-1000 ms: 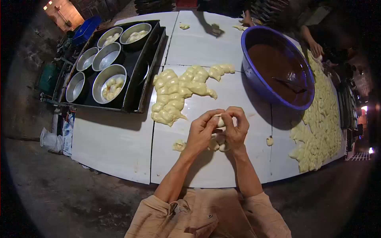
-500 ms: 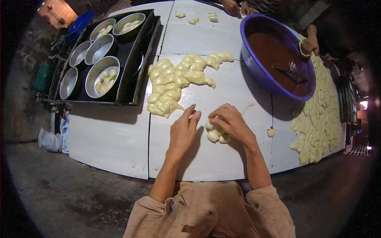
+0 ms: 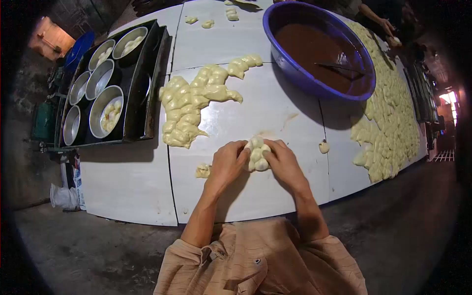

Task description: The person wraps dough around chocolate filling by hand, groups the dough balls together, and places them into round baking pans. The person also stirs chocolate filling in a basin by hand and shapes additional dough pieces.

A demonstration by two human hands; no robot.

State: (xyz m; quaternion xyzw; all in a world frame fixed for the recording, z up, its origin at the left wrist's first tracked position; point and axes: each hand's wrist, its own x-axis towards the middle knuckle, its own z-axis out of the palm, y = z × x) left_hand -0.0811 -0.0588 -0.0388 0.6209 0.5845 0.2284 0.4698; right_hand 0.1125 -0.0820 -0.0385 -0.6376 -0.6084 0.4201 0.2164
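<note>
Left hand (image 3: 229, 161) and right hand (image 3: 283, 163) clasp 1 dough-ball cluster (image 3: 257, 156) between them, seemingly gathering it together; the next move likely calls for even support.

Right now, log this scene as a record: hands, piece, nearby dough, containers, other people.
left_hand: on the left side of the dough cluster; hand
right_hand: on its right side; hand
piece: dough cluster, several rounded lumps, between both hands, over the white table
nearby_dough: small scrap beside the left hand; large lumpy sheet beyond it
tub: purple tub, brown contents, dark implement inside
pans: round pans in a black tray; three show dough
other_person: hand at upper right
</note>
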